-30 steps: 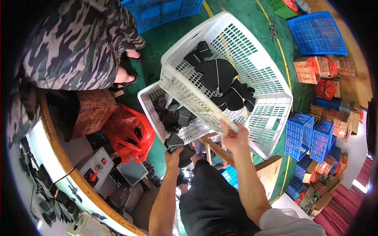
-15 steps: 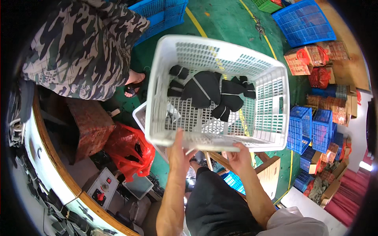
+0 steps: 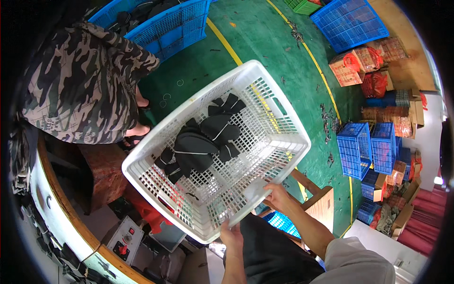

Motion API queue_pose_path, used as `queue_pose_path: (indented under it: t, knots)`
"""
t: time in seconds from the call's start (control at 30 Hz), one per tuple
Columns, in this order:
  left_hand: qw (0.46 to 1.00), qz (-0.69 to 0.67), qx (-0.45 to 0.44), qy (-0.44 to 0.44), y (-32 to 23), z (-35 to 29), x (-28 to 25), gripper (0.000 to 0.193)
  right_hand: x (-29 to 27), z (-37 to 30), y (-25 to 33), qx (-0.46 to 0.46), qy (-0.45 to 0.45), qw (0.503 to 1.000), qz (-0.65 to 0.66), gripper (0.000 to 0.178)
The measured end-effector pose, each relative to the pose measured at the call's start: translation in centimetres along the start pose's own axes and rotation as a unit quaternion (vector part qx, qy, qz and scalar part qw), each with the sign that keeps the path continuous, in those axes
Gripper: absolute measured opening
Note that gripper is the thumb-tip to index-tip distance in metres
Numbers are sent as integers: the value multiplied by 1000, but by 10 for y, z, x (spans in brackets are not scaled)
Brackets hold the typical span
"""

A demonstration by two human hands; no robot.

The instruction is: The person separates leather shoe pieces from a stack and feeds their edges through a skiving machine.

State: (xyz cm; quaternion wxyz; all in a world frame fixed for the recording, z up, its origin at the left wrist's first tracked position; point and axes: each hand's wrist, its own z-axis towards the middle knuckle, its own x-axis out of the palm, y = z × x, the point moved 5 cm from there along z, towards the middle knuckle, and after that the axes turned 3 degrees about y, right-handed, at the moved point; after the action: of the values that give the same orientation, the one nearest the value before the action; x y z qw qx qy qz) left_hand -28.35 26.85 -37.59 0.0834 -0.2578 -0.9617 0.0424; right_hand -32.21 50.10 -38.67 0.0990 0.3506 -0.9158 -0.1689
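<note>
Both my hands grip the near rim of a white plastic basket with slotted walls, held in front of me and turned at an angle. My left hand is closed on the rim's near corner, and my right hand grasps the same side farther right. Inside, several bundles of black cut pieces lie toward the far left, tied with pale bands. A white patch, perhaps a label, shows on the basket's near wall beside my right hand.
A person in camouflage clothing stands at the left. Behind them is a blue crate with dark pieces. Blue crates and taped boxes line the right side. A wooden stool is near my legs; a control box sits lower left.
The basket has swung round and moved lower and to the left, with its bundles still inside. Both hands stay on its rim. The person at the left has shifted slightly left.
</note>
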Motion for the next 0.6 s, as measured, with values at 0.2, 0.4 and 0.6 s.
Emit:
queue_pose_path:
  t: [0.2,0.4,0.6]
  knots:
    - [999,26,-17,23,6,5,4,19,-12,-4,9,16,2,1000,11,34]
    - [999,-36,-1,9,11,12,15,19,0,0,19,50,28,997,-48,35]
    - [999,-29,13,30,2,6,4,21,4,-9,15,50,78,996,-5,37]
